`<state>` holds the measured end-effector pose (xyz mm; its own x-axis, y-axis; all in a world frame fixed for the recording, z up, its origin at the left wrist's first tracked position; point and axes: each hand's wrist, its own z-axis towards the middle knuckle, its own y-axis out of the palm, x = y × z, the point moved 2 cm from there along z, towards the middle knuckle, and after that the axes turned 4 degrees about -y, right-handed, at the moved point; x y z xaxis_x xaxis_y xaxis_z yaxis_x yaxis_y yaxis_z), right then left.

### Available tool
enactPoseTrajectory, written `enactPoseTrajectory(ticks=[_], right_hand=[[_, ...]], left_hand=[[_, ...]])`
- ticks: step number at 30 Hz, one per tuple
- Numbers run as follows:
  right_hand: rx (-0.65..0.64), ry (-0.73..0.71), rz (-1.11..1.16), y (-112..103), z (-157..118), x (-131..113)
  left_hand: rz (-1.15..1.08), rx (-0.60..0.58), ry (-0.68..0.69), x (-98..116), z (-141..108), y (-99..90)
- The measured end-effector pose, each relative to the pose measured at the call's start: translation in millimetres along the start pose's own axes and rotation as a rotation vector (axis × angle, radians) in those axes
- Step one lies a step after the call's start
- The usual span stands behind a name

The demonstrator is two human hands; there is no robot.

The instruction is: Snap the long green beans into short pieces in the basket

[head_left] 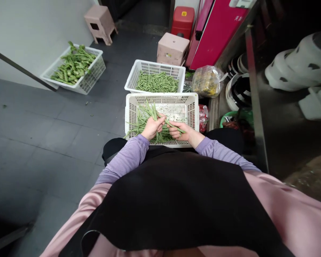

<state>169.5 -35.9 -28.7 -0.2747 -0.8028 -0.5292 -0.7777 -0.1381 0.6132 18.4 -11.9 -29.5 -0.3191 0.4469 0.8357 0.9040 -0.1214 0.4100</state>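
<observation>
Long green beans stick up in a bunch from my left hand, whose fingers are wrapped round them. My right hand is closed on green bean pieces just to the right, and the two hands nearly touch. Both are over a white slatted basket in front of my lap. Whole long beans lie in its left and near part, some poking over the left rim. Directly beyond stands a second white basket, holding many short cut beans.
A white basket of thick green stalks rests on the floor at left. Stools and a red bin stand at the back. A plastic bag and a metal shelf edge are on the right.
</observation>
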Motion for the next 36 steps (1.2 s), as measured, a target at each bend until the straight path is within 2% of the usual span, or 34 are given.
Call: enactPoseTrajectory(ticks=[4, 8, 10, 16, 19, 23, 26, 30, 32, 33, 34, 36], right_hand=[[0.053, -0.035, -0.016, -2.3, 0.9, 0.7], [0.177, -0.144, 0.015, -7.4, 3.2, 1.9], [0.195, -0.184, 0.004, -7.9, 2.9, 2.6], [0.082, -0.241, -0.124, -3.7, -5.1, 4.8], [0.117, -0.343, -0.131, -3.8, -8.3, -1.1], [0.295, -0.529, -0.045, -6.1, -3.3, -8.4], [0.428, -0.58, 0.041, -12.0, 9.3, -8.6], [0.656, -0.645, 0.142, -37.7, 22.9, -21.3], [0.749, -0.62, 0.16, -53.3, 23.6, -30.9], [0.736, -0.56, 0.138, -58.6, 23.4, -33.9], [0.675, -0.468, 0.093, -61.2, 23.4, -34.7], [0.453, -0.248, -0.028, -57.5, 23.7, -28.4]], left_hand=[[-0.053, 0.103, 0.071, 3.6, 3.0, -8.1], [0.119, 0.311, 0.188, 4.9, 5.2, -15.8], [0.189, 0.348, 0.226, 4.5, 5.0, -16.4], [0.287, 0.336, 0.215, 5.4, 11.5, -22.1], [0.41, 0.321, 0.193, 4.0, 14.8, -25.0], [0.629, 0.247, 0.282, -4.8, 11.2, -15.5], [0.757, 0.254, 0.304, -15.0, 4.1, -3.9], [0.832, 0.166, 0.317, -24.1, -7.4, 9.4], [0.829, 0.078, 0.295, -24.5, -10.1, 12.6], [0.822, 0.041, 0.262, -23.7, -9.8, 12.9], [0.807, 0.017, 0.217, -22.2, -8.2, 12.4], [0.742, 0.007, 0.119, -18.5, -2.8, 9.7]])
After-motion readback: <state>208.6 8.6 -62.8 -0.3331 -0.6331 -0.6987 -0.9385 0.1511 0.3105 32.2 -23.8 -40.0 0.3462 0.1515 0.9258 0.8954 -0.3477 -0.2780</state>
